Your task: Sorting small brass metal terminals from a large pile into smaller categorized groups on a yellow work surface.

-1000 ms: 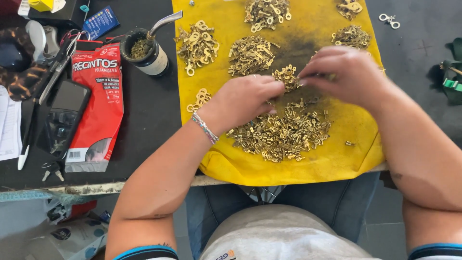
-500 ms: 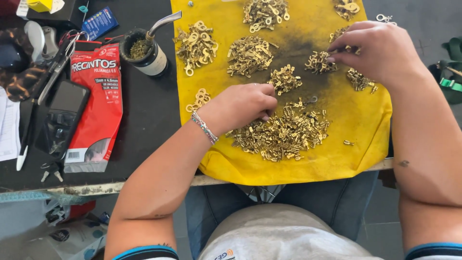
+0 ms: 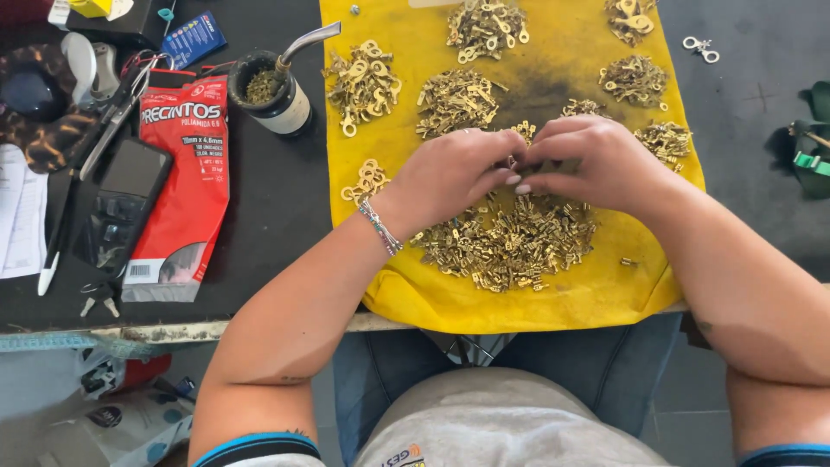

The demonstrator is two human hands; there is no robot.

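Both hands meet fingertip to fingertip over the brass pile (image 3: 510,242) on the yellow cloth (image 3: 571,294). The left hand (image 3: 454,173) and right hand (image 3: 601,164) pinch narrowly — whatever is held stays hidden. A cup (image 3: 272,91) stands at ten o'clock on the bench (image 3: 285,225).

dark worktable (image 3: 277,225), grey floor (image 3: 692,424)

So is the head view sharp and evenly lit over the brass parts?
Head view: sharp and evenly lit, no glare; hands cast only a soft shadow on the yellow cloth; brass pile crisp; edges slightly bowed by the wide lens.
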